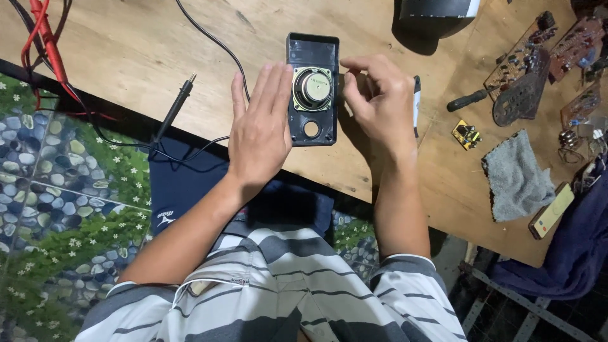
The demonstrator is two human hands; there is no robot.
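Black speaker housing (pixel 312 88) lies near the table's (pixel 126 57) front edge; your left hand (pixel 259 126) rests flat, open, against its left side, your right hand (pixel 380 101) pinches its right rim.

I see a bare plywood tabletop (pixel 158 44), and I place everything from the black speaker housing (pixel 311 88) lying flat on it. Just left of the housing a black probe (pixel 174 107) rests with its cable (pixel 215 44) curving past. Far left, red leads (pixel 47 44) lie at the table's edge. Right of the housing sits a small yellow circuit module (pixel 466 134), then a grey cloth (pixel 518 177), and above them brown circuit boards (pixel 525 57).
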